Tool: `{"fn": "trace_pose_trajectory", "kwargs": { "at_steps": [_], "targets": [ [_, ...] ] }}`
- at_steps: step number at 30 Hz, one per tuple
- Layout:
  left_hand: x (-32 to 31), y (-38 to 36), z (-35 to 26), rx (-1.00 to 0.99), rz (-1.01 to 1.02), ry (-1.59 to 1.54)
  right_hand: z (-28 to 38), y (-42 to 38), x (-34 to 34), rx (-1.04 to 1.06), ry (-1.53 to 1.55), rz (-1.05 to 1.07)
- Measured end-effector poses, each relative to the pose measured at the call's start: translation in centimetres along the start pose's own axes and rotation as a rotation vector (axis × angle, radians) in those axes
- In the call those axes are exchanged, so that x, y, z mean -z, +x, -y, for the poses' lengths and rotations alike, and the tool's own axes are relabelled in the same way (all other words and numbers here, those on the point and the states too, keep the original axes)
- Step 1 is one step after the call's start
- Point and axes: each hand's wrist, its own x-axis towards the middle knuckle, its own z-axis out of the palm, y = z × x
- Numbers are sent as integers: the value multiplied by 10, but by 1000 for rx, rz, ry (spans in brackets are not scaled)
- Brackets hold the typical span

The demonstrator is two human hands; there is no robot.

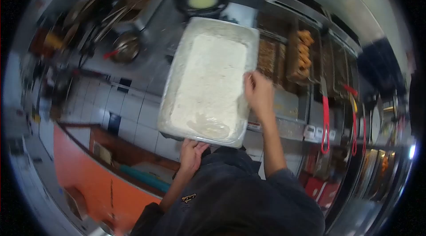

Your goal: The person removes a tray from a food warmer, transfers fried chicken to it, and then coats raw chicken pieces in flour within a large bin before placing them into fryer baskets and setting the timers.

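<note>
A deep rectangular metal pan (pixel 167 103) is in front of my body, with a layer of white powder like flour (pixel 211 80) in it. Near its front edge the powder looks smeared and slightly shiny. My right hand (pixel 259 94) is closed on the pan's right rim, the fingers curled over the edge. At the front edge, toward the left, my left hand (pixel 191 155) grips the pan from below, its fingers partly hidden by the rim. The pan's underside is out of sight.
A black frying pan (pixel 202 0) with pale yellow liquid stands beyond the pan. To the right are fryers with a basket of fried pieces (pixel 304 54). Red-handled tools (pixel 325 125) hang there. A metal bowl (pixel 125 47) is at left, above an orange counter (pixel 95 182).
</note>
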Motion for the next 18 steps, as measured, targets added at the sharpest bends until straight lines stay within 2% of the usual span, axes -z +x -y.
{"fn": "trace_pose_trajectory", "kwargs": {
  "at_steps": [4,5,6,7,8,9,10,11,12,16,18],
  "targets": [
    [1,-11,10,-133,-63,-33,-51,131,-78,161,-281,30],
    [2,-8,15,-170,-85,-31,-80,161,-97,416,-391,-74],
    [-6,-12,15,-224,-168,39,-88,195,-105,290,-601,169],
    [-10,-4,22,-274,-217,78,-114,229,-121,278,-721,196],
    [-8,1,29,-328,-295,107,-126,255,-132,344,-803,344],
    [0,-2,36,-375,-404,132,-141,276,-150,366,-759,473],
    [-2,-4,43,-514,-491,130,-169,294,-172,493,-612,558],
    [-2,-5,48,-647,-576,150,-188,306,-184,468,-470,745],
    [4,-3,59,-680,-654,193,-190,310,-178,464,-470,792],
    [18,-27,81,-753,-968,267,-147,281,-162,455,-496,717],
    [32,-48,96,-822,-1078,139,-117,242,-142,448,-448,689]
  ]
}}
